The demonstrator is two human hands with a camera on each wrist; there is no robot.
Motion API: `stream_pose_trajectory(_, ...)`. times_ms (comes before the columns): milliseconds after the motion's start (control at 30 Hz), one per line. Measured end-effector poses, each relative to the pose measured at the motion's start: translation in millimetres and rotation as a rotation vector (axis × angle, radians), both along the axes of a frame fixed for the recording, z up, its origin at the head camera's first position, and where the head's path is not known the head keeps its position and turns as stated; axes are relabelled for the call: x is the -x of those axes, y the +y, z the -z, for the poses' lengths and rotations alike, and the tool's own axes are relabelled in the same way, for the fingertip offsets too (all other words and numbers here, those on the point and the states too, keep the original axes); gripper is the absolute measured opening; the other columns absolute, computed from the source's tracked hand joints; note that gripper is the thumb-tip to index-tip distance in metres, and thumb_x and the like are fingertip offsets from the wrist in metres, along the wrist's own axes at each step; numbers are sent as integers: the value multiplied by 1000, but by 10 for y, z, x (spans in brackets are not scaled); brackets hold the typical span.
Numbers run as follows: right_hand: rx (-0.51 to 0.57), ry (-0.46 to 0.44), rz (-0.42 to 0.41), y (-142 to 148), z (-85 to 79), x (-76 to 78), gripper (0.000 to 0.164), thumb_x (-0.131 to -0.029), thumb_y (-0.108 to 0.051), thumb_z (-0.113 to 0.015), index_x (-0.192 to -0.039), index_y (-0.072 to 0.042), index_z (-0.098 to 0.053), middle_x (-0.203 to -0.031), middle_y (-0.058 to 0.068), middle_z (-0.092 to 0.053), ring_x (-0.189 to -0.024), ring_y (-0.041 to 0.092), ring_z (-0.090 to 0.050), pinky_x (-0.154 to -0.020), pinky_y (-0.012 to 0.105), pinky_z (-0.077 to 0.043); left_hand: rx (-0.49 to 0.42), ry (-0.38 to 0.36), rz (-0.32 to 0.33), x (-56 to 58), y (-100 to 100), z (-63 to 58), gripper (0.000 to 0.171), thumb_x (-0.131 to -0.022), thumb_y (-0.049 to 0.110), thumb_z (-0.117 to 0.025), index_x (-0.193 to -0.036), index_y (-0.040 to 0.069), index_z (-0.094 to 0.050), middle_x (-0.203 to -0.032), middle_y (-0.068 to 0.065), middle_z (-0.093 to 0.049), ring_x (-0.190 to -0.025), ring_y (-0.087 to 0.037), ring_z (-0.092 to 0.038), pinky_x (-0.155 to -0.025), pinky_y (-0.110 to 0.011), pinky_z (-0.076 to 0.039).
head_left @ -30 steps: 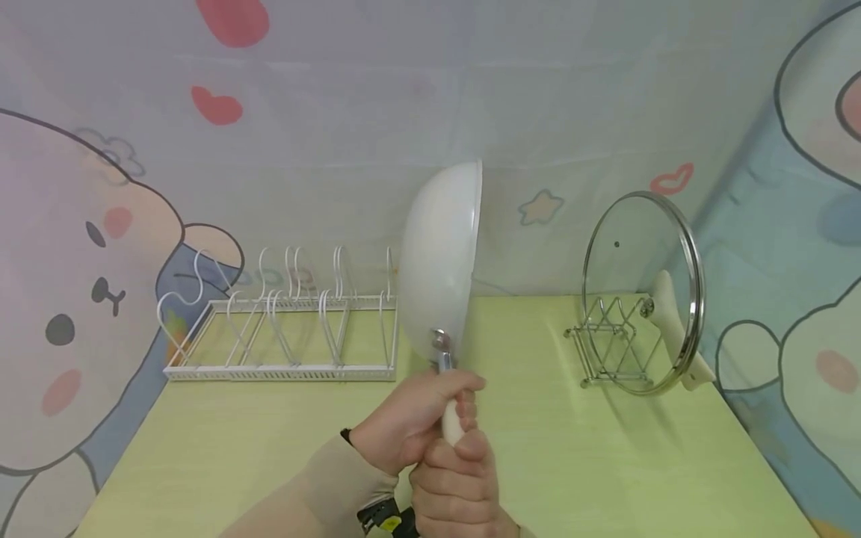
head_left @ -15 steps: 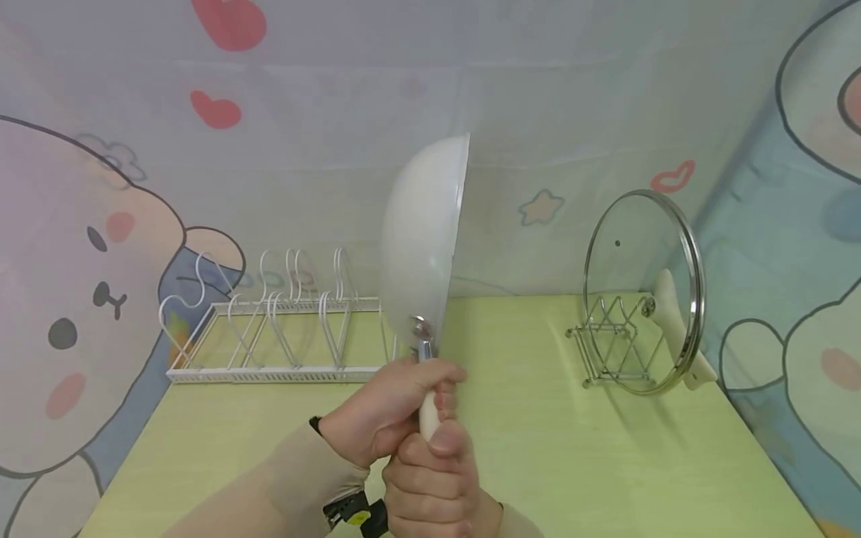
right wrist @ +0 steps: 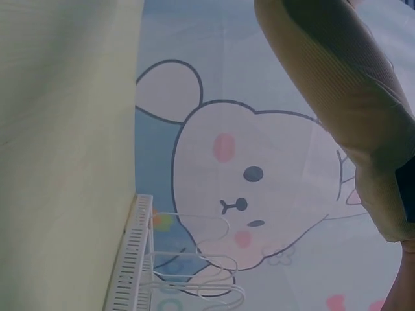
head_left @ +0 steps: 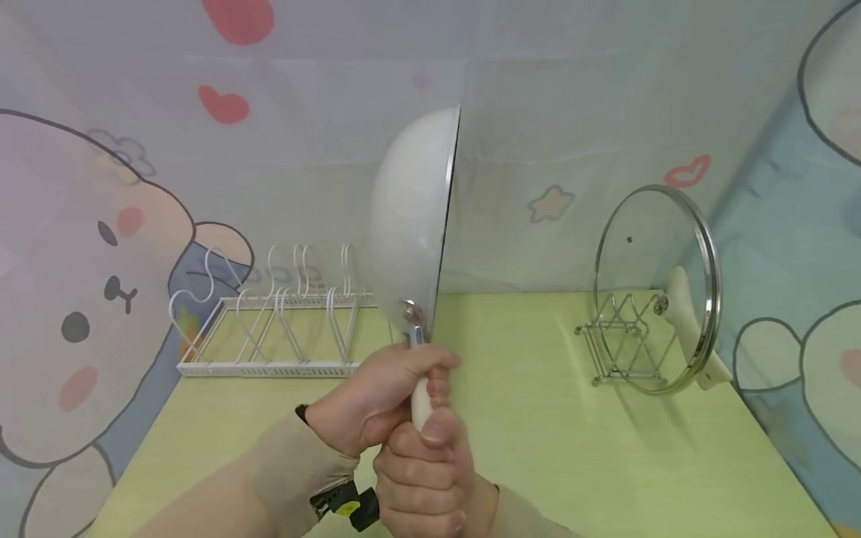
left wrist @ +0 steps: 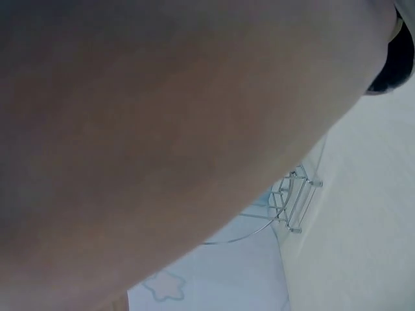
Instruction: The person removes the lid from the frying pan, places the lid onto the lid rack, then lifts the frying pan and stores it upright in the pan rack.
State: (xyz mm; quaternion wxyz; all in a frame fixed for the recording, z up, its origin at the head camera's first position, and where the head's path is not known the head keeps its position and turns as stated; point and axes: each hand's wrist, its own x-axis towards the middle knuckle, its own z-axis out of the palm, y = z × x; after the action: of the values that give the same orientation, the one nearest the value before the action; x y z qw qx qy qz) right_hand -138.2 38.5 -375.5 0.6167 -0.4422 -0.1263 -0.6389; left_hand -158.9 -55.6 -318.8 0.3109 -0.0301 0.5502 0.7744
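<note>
A white wok (head_left: 412,217) is held up on its side in the head view, its rounded outside to the left and its rim to the right. My left hand (head_left: 368,394) grips the upper part of its cream handle (head_left: 421,403), close under the metal joint. Just below, my right hand (head_left: 425,474) wraps round the handle's lower end, fingers curled and thumb on top. The wok overlaps the right end of a white wire rack (head_left: 269,369) behind it. Blurred skin fills much of the left wrist view; the left sleeve (right wrist: 350,84) crosses the right wrist view.
On the table's (head_left: 538,448) right, a glass lid (head_left: 646,261) with a steel rim stands upright in a small metal wire rack (head_left: 625,373), its cream handle (head_left: 686,314) facing right. A printed cloth backdrop (head_left: 538,90) closes off the back and sides.
Both hands have lifted the wok and carried it left, so it now covers the white rack's right end. The lid and its small rack stay put; the head view has shifted slightly.
</note>
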Motion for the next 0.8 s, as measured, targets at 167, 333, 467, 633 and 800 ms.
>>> stream_pose_trajectory(167,-15,-1,0,-57,-23,8,49,-104,-27,-57,-61,-13,-37,-35,0,-26,-24,17,-23,-29,28,-26,6,0,-20,-1,-71,-54,37,-99,9,-61,-67,17,-46,-59,10,-46,-53,-5,-47,-57,-16,-44)
stream_pose_trajectory(333,-15,4,1,-112,-54,10,50,-104,-27,-57,-61,-13,-36,-35,0,-26,-24,18,-24,-29,28,-27,0,2,-22,-10,-134,-106,37,-100,9,-60,-67,17,-46,-59,10,-46,-53,-4,-47,-57,-16,-45)
stream_pose_trajectory(467,-8,16,-1,-159,-97,10,50,-104,-28,-56,-61,-13,-36,-36,0,-26,-24,18,-24,-29,28,-27,-2,13,-27,-24,-180,-156,37,-101,9,-61,-68,17,-45,-60,10,-45,-53,-4,-46,-57,-16,-45)
stream_pose_trajectory(633,1,32,-6,-224,-140,10,51,-104,-28,-56,-60,-13,-35,-36,0,-26,-24,18,-24,-29,29,-27,11,21,-39,-39,-241,-201,39,-100,10,-62,-66,17,-45,-59,10,-45,-53,-5,-45,-57,-16,-44)
stream_pose_trajectory(800,2,27,-25,-273,-146,8,50,-103,-27,-55,-60,-13,-35,-36,0,-26,-25,18,-24,-30,28,-27,18,26,-57,-51,-294,-217,37,-100,10,-62,-67,17,-46,-59,10,-46,-53,-5,-46,-57,-17,-45)
